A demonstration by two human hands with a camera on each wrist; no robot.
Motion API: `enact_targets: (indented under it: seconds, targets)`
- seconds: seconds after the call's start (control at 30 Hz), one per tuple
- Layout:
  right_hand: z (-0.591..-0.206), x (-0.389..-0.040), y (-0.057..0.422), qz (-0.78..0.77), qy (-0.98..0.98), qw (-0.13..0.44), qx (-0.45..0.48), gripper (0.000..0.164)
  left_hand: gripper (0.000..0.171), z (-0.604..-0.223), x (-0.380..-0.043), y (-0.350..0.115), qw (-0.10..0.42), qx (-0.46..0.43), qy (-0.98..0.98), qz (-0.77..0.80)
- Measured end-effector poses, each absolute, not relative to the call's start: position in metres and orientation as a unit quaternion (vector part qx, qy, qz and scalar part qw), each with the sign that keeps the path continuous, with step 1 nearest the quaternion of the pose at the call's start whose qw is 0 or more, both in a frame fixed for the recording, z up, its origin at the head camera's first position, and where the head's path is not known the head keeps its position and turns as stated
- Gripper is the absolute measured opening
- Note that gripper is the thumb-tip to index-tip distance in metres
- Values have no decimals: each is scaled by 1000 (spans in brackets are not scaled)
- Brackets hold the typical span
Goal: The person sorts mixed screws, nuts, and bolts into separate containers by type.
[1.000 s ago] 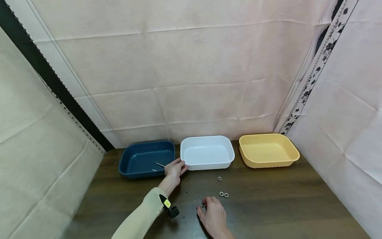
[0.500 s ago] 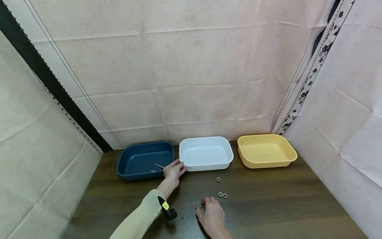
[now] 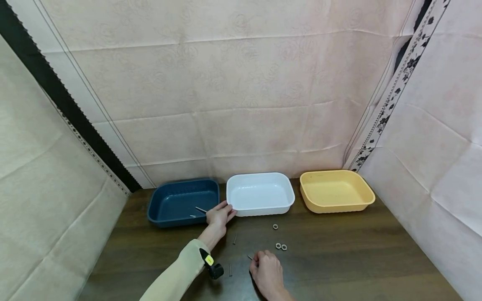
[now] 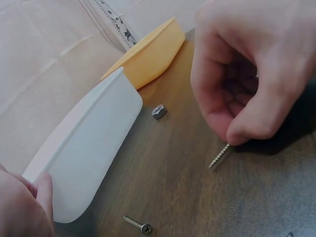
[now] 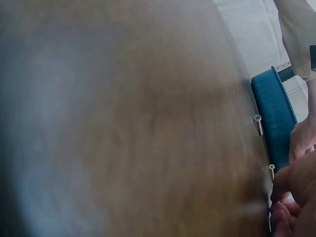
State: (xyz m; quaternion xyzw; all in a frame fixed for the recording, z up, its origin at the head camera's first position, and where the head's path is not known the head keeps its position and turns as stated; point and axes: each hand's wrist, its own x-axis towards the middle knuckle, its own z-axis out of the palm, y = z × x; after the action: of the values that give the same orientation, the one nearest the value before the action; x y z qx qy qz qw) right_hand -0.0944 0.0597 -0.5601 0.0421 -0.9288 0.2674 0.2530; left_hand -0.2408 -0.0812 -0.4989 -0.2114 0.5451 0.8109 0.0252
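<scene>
My right hand (image 3: 268, 274) is low over the wooden table, thumb and finger pinching a screw (image 4: 219, 156) whose threaded point sticks out toward the left. At the near left corner of the white tray (image 3: 260, 212), my left hand (image 3: 217, 217) holds the rim, one finger lying along the outer wall. Two loose screws lie on the table between the hands: one (image 3: 234, 239) nearer the trays, the other (image 3: 230, 270) closer to me. Right of them are several hex nuts: a single nut (image 3: 275, 226) and a touching pair (image 3: 280, 246).
A dark blue tray (image 3: 158, 221) stands at the left, with thin metal pieces (image 3: 201, 209) showing in it beside my left wrist. To the right stands a yellow tray (image 3: 339, 208). Pale cloth walls (image 3: 241, 104) rise behind and at both sides of the table.
My right thumb and finger have come together on the screw, which has tipped from pointing away from me to pointing left. My left hand stays at the white tray's corner.
</scene>
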Motion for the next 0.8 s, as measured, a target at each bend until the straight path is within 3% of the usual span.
enact_targets:
  seconds: [0.3,0.8]
  targets:
    - [-537,-109,86,329,-894,288,93,25,42,-499,-242,-82,33,-212,550,807]
    - [-484,-204,132,323,-894,303,74,12,41,-493,-238,-81,26,-214,558,802]
